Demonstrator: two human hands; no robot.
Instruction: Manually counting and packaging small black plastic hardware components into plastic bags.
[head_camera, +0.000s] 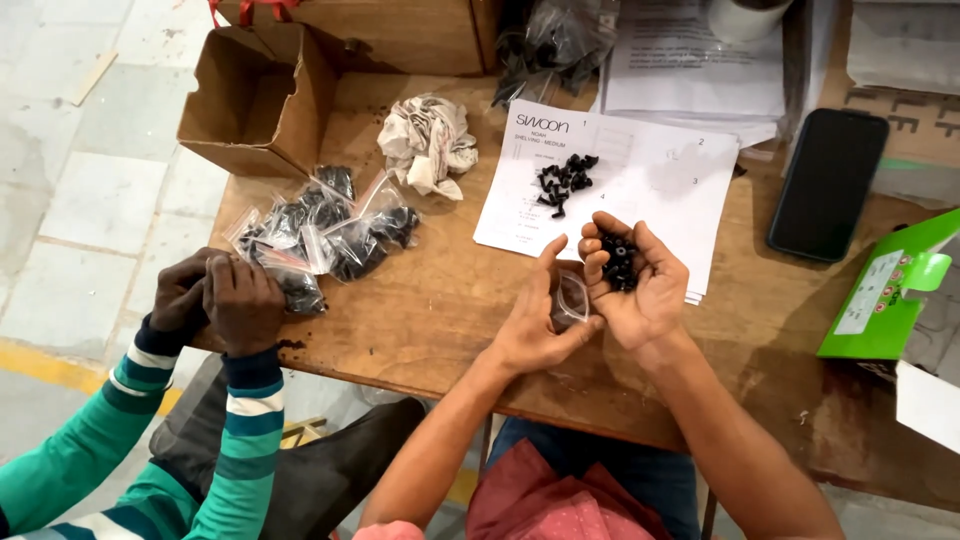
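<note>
Two hands work close together over the wooden table. The right hand lies palm up and cupped like a little bowl, so the small black parts sit in the hollow and do not roll off. Its fingers curl in around them but do not squeeze shut. The left hand is just beside it, thumb side up, and pinches a small clear bag between thumb and fingers. The bag sits right under the edge of the right palm, touching it or almost, so parts can slide from one to the other. Just past the fingertips, a white sheet holds a small pile of the same black parts, spread where they are easy to see and count. Far off to the left side, a heap of filled bags lies together, and another person in striped green sleeves has both hands on one of them. A crumpled paper and an open box lie beyond that heap. A dark phone rests off to the right, away from the parts.
</note>
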